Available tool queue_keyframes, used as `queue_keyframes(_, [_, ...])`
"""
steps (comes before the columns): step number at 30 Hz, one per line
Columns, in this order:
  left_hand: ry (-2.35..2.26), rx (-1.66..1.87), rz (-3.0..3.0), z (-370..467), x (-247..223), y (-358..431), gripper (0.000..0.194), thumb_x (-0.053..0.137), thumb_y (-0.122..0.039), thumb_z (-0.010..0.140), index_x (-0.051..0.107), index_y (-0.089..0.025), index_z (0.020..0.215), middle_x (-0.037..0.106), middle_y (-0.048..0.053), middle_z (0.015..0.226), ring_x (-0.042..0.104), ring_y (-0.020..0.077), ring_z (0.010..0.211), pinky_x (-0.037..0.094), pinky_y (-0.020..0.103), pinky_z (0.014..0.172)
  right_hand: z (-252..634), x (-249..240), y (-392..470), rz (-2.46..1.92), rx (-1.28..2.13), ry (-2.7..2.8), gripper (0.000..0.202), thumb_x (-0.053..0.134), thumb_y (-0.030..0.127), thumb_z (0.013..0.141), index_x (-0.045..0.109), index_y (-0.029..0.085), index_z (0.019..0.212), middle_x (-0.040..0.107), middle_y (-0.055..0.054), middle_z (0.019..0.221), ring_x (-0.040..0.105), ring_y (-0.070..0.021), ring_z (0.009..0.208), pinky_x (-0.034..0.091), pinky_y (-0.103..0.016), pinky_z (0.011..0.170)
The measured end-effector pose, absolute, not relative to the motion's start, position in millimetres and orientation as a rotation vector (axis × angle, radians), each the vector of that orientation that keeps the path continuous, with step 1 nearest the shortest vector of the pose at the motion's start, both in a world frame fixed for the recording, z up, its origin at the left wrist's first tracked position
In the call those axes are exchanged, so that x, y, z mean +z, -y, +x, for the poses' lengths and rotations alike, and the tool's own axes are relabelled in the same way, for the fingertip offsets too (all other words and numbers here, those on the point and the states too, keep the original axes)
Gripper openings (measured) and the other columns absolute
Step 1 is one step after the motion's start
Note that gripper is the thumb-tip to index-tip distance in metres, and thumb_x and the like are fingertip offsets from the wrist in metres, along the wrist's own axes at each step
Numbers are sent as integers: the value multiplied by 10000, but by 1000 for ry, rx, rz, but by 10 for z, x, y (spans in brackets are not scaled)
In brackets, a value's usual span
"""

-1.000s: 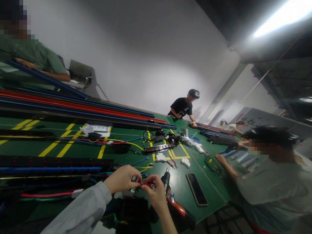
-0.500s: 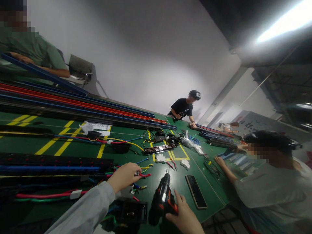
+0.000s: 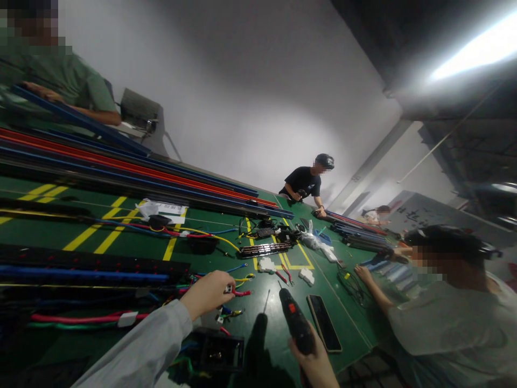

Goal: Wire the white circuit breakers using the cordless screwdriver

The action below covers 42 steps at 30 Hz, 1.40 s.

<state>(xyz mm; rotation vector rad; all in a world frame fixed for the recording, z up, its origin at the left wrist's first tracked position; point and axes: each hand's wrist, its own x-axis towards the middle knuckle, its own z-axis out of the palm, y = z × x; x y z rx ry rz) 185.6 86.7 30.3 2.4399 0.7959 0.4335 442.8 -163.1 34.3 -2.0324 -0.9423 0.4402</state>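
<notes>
My left hand is closed in a pinch at the bundle of wires on the near left. A red wire sticks out past its fingertips, along with a small shiny part that I cannot make out. My right hand is wrapped round the handle of a black cordless drill, lifted above the table with its thin bit pointing away from me. Blue and yellow wire ends lie just beyond my left hand. Below it sits an open black box with wires running to it.
A phone lies right of the drill. White connector blocks, red-handled pliers-like pieces and a copper-barred strip are farther off. Long blue and red rails line the far edge. Co-workers sit at left, back and right.
My right hand has closed round the drill and raised it off the table, tilting it to the right; its shadow now falls on the green top. The left hand stays on the red wire.
</notes>
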Motion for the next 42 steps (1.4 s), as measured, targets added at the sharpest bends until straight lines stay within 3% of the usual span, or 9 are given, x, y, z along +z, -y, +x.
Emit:
queue_keyframes(2, [-796,434,2443,1858,296,-867,233,576,-396,825,745,-267,919,750,44,928,664,220,905,420,273,794,4375,498,1615,-1776,619,839,431,762,448,658,700,171,983,715,-79,879,663,-254,766,532,-375,738])
queue_keyframes(6, [-772,443,2461,1859,298,-862,228,573,-387,828,744,-270,923,748,40,930,666,218,903,421,273,788,4224,864,1527,-1452,859,806,427,785,411,640,704,163,978,695,-78,907,587,-152,585,544,-381,693])
queue_keyframes(14, [-782,410,2454,1826,339,-842,233,597,-399,821,747,-260,933,747,50,925,674,222,877,431,271,748,4096,1692,1447,-1895,947,1185,337,706,473,720,692,166,860,610,-6,595,546,-135,481,456,-263,496])
queue_keyframes(18, [-788,392,2453,1825,355,-826,228,595,-393,824,747,-255,923,747,59,926,675,233,891,438,282,768,3887,2105,1397,-1914,1011,1332,353,679,412,745,685,198,1025,691,-32,855,567,-115,562,490,-240,523])
queue_keyframes(21, [-803,384,2463,1833,347,-818,226,599,-400,822,743,-260,925,747,65,940,675,244,907,440,294,787,3714,2299,1285,-1851,1106,1449,504,675,311,734,605,213,1223,694,-47,962,613,-135,656,521,-242,561])
queue_keyframes(27, [-846,324,2465,1852,311,-831,230,610,-405,814,743,-269,943,747,76,950,681,247,901,447,291,769,3511,2435,1036,-1903,1041,1698,748,642,180,712,414,243,1421,705,-10,883,619,-116,603,502,-206,544])
queue_keyframes(32, [-863,279,2443,1847,277,-823,215,650,-363,776,748,-264,939,755,74,919,691,235,868,456,271,744,3435,2440,871,-1990,997,1805,703,605,118,706,443,226,1382,708,-5,843,642,-113,591,445,-164,486])
queue_keyframes(38, [-816,280,2477,1838,271,-810,216,616,-372,790,760,-260,905,761,81,905,692,247,840,463,288,727,3437,2404,737,-2073,1012,1860,423,634,155,699,597,190,1120,693,9,762,646,-116,564,424,-153,444])
queue_keyframes(42, [-865,268,2465,1837,267,-813,221,618,-412,779,757,-264,865,758,75,845,692,240,799,457,284,689,3434,2401,680,-2075,1026,1858,415,637,164,704,594,194,1115,690,13,774,652,-115,569,442,-152,444])
